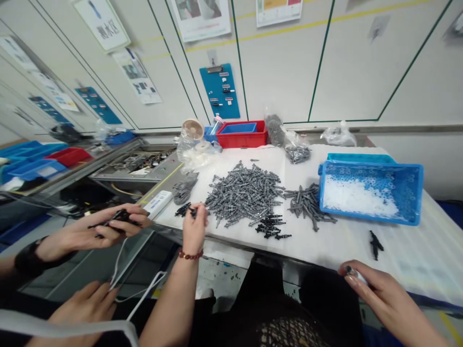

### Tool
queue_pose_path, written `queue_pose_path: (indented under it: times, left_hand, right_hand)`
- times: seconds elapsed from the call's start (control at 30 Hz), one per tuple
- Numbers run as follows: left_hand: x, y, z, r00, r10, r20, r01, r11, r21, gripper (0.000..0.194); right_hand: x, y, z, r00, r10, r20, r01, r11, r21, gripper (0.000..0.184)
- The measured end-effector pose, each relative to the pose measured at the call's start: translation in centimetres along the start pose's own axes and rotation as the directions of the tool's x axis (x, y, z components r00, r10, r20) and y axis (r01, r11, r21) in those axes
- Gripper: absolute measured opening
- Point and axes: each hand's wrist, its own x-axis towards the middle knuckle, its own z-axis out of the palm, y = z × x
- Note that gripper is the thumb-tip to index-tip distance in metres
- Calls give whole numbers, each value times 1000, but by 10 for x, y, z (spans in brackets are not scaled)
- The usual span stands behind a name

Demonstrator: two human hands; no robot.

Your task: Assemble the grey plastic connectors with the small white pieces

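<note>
Left hand (194, 230), beaded bracelet (190, 255) at the wrist: thumb and fingertips pinched narrow on a small dark plastic part (193, 212) — slim and ridged, its long axis roughly level and pointing left toward a little heap of black parts (183, 209), outline partly hidden by the fingers. Position: just above the white-covered table (231, 236), beside a big spread of grey ribbed fittings (244, 195).

Right hand (388, 299) low by the table's near edge, fingers curled close around a white rounded piece (356, 276) with a dark tip, long axis slanting up and left, most of it hidden. Nearby, a lone black part (375, 243).

Also on the table: a second grey heap (307, 205), a cluster of black pieces (269, 226) and a blue crate (371, 193) holding white bits. Farther back, a red bin (242, 135) and a small fan (193, 129). Off to the left — a co-worker's upper hand (115, 226) gripping black parts, lower hand (83, 308) near a white cord (144, 289).
</note>
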Motion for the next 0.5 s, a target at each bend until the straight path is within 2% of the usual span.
queue_pose_path:
  times: [0.03, 0.1, 0.17, 0.3, 0.4, 0.5]
  left_hand:
    - [14, -1, -7, 992, 45, -118, -35, 995, 91, 15]
    - [38, -3, -19, 953, 130, -273, -53, 961, 271, 7]
    - [55, -5, -29, 924, 194, -331, -36, 903, 427, 11]
    - [74, -11, -40, 919, 241, -313, 24, 757, 653, 21]
    - [83, -13, -47, 943, 211, -258, 65, 642, 764, 29]
    - [90, -11, -52, 985, 151, -84, -10, 533, 846, 36]
  right_hand:
    - [-1, 1, 0, 1000, 6, -3, -6, 1000, 0, 33]
    - [-3, 3, 0, 1000, 15, -4, -15, 1000, -5, 34]
    - [-4, 4, 2, 1000, 16, 1, -16, 1000, -13, 35]
    - [-3, -2, 7, 998, -13, 58, 15, 999, -38, 36]
    - [4, -29, 14, 982, -108, 158, 115, 993, -37, 33]
    - [16, -67, 23, 907, -259, 332, 265, 964, 29, 29]
